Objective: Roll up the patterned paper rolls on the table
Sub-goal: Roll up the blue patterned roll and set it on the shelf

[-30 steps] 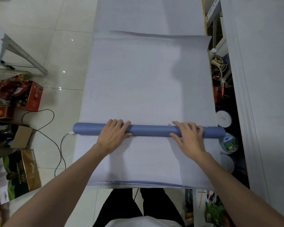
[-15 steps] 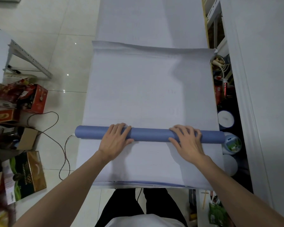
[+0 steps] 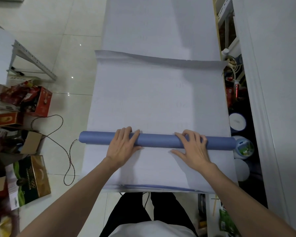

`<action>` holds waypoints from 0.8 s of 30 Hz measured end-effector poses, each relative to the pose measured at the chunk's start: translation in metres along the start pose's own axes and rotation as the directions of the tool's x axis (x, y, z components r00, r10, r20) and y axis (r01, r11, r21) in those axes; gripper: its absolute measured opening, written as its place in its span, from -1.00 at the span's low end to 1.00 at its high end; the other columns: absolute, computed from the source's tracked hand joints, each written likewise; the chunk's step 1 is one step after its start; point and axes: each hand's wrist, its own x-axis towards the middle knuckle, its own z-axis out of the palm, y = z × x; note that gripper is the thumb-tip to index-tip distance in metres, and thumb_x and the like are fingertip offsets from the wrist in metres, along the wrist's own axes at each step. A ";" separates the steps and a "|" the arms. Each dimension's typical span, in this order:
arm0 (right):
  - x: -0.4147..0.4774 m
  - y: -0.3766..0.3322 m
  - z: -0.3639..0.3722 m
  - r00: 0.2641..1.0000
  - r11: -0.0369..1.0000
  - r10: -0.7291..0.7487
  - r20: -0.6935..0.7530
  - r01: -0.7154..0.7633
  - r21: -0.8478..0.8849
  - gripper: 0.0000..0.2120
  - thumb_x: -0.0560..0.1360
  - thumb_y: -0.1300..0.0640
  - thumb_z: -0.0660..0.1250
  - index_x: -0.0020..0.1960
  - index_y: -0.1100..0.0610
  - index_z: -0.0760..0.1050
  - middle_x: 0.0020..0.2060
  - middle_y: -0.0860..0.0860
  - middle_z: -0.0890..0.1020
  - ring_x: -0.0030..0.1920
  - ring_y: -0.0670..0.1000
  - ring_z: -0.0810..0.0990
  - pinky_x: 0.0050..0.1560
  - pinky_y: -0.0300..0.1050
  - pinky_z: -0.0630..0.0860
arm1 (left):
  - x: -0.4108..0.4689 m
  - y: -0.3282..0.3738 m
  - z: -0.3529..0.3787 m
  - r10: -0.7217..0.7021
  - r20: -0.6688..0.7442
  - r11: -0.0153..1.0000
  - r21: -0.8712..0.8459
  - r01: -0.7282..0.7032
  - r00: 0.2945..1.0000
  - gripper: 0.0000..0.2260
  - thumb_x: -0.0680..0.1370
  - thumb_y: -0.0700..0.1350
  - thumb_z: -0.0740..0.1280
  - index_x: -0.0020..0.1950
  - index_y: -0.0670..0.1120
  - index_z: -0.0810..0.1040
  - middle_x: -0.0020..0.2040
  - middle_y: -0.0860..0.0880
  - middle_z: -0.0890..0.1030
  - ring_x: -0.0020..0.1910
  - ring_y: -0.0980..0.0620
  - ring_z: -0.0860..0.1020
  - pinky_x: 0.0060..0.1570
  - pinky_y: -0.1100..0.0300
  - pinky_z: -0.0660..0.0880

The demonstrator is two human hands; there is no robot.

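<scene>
Though open (both), hands atop roll

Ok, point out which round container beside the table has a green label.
The middle container, by the blue paper roll's right end; the farther container and the nearer container show plain white tops.
</scene>
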 end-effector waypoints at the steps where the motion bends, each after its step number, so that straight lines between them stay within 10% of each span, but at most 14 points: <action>1: 0.001 -0.001 -0.001 1.000 1.000 -0.007 -0.012 0.007 -0.013 -0.44 0.50 -0.34 0.22 0.38 -0.06 0.42 0.20 0.01 0.49 0.16 0.11 0.44 0.10 0.07 0.23 | 0.001 0.001 -0.001 0.004 -0.002 1.000 0.005 -0.004 1.000 -0.47 0.52 0.17 0.37 0.35 -0.14 0.48 0.08 -0.19 0.53 -0.04 -0.17 0.51 0.04 -0.04 0.51; 7: 0.001 -0.001 -0.005 1.000 1.000 0.021 -0.014 -0.021 0.022 -0.59 0.63 -0.22 0.00 0.34 -0.12 0.42 0.18 -0.07 0.55 0.21 0.10 0.45 0.14 0.10 0.22 | 0.004 0.001 -0.002 0.119 -0.005 0.993 0.010 -0.119 0.993 -0.68 0.62 0.07 0.25 0.31 -0.05 0.44 -0.01 -0.15 0.58 -0.15 -0.15 0.49 0.03 -0.01 0.46; 13: -0.004 -0.006 -0.002 1.000 0.999 0.014 -0.004 -0.014 0.029 -0.49 0.50 -0.28 0.28 0.37 -0.07 0.45 0.23 0.01 0.48 0.22 0.15 0.44 0.13 0.12 0.25 | 0.000 0.008 -0.003 0.090 -0.010 0.996 0.002 -0.090 0.996 -0.51 0.48 0.12 0.46 0.30 -0.11 0.51 0.02 -0.15 0.53 -0.09 -0.14 0.50 0.01 -0.02 0.49; 20: -0.002 -0.006 -0.004 0.999 0.998 0.029 0.042 -0.032 0.059 -0.56 0.60 -0.30 -0.04 0.35 -0.19 0.38 0.20 -0.10 0.53 0.23 0.05 0.38 0.17 0.10 0.22 | -0.005 0.006 -0.003 0.075 -0.054 0.996 -0.047 -0.077 0.996 -0.58 0.58 0.08 0.34 0.38 -0.08 0.47 0.09 -0.17 0.57 -0.05 -0.16 0.53 0.08 -0.02 0.50; 24: -0.006 -0.004 -0.002 0.999 0.997 -0.011 0.051 0.007 0.077 -0.48 0.48 -0.37 0.23 0.37 -0.19 0.41 0.21 -0.03 0.42 0.21 0.09 0.39 0.17 0.10 0.22 | -0.004 0.006 -0.003 0.070 -0.029 0.996 -0.060 -0.072 0.997 -0.51 0.49 0.18 0.41 0.30 -0.08 0.51 0.05 -0.16 0.51 -0.05 -0.14 0.48 0.05 -0.04 0.48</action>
